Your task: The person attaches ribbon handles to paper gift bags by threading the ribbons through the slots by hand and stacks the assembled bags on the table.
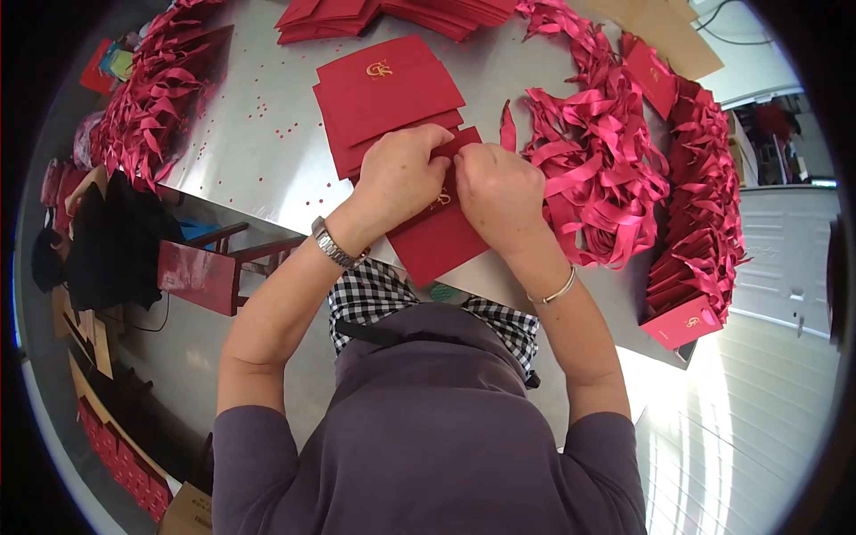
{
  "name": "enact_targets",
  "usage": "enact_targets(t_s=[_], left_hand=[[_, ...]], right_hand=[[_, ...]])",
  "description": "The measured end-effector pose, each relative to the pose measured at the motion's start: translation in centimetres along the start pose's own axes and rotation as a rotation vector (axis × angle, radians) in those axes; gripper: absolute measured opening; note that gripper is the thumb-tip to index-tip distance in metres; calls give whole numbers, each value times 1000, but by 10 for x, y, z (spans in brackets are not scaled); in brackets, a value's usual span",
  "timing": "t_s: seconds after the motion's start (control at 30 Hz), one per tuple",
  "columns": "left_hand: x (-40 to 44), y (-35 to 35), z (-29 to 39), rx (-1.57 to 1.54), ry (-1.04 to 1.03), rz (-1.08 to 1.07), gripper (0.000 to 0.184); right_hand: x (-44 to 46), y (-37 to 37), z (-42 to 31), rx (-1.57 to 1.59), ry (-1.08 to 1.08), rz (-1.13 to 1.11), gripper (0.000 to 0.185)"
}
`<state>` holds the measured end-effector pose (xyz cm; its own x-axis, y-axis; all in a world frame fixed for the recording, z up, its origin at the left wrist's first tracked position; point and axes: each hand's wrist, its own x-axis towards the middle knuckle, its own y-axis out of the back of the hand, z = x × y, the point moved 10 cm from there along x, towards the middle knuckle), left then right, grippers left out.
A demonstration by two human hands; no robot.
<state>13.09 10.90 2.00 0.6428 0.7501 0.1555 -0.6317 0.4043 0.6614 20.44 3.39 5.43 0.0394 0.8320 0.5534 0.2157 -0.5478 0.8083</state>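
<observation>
A red paper bag [439, 242] with a gold logo lies flat at the table's near edge, under both of my hands. My left hand [406, 174] is closed at its upper left part, thumb and forefinger at the paper. Beside it my right hand [501, 192] is curled with its fingertips pinched near the bag's top edge; what they hold is hidden. Just beyond is a stack of flat red bags [388, 94] with the same gold logo. A loose heap of pink-red satin ribbons [602, 152] lies to the right of my right hand.
Rows of red bags with ribbons [700, 214] stand along the table's right side, and more ribboned bags [165, 94] at the left. Further red stacks [410, 13] lie at the far edge. Small red dots of paper are scattered on the metal table [259, 53]. A stool [201, 276] stands left.
</observation>
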Motion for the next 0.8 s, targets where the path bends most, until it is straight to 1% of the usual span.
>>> enact_targets(t_s=[0.03, 0.07, 0.1, 0.13, 0.27, 0.33, 0.37, 0.43, 0.53, 0.67, 0.73, 0.77, 0.8], left_hand=[[1, 1, 1, -4, -12, 8, 27], [0, 1, -4, -57, 29, 1, 26], [-1, -1, -9, -111, 74, -10, 26], [-1, -3, -11, -117, 76, -11, 26], [0, -8, -14, -135, 88, -23, 24], [-1, -9, -14, -134, 105, -44, 24], [-2, -9, -12, -110, 101, -45, 23], [-4, -8, -12, -87, 101, -44, 23], [-9, -5, -11, -88, 116, -15, 23], [-17, -1, -3, -14, 97, 61, 21], [-21, -3, 1, -3, 89, 79, 20], [-22, -3, 10, 29, 19, 92, 19], [-23, -3, 17, 61, -49, 102, 18]], right_hand=[[1, -3, -1, -19, 42, -30, 9], [2, -4, 0, -26, 46, -25, 9], [1, 2, 9, 137, -41, 43, 9], [-3, 5, 19, 301, -131, 106, 9], [-12, 0, 17, 332, -118, 115, 10], [-15, -1, 29, 395, -263, 99, 9], [-15, -2, 28, 396, -263, 95, 9], [-16, -3, 24, 300, -258, 83, 10], [-13, -2, 21, 252, -271, 47, 11], [-11, -2, 17, 280, -306, -2, 13], [-10, -5, -3, 9, -148, -71, 11], [-9, -7, -10, -54, -62, -98, 11], [-9, -6, -8, -54, -65, -99, 11]])
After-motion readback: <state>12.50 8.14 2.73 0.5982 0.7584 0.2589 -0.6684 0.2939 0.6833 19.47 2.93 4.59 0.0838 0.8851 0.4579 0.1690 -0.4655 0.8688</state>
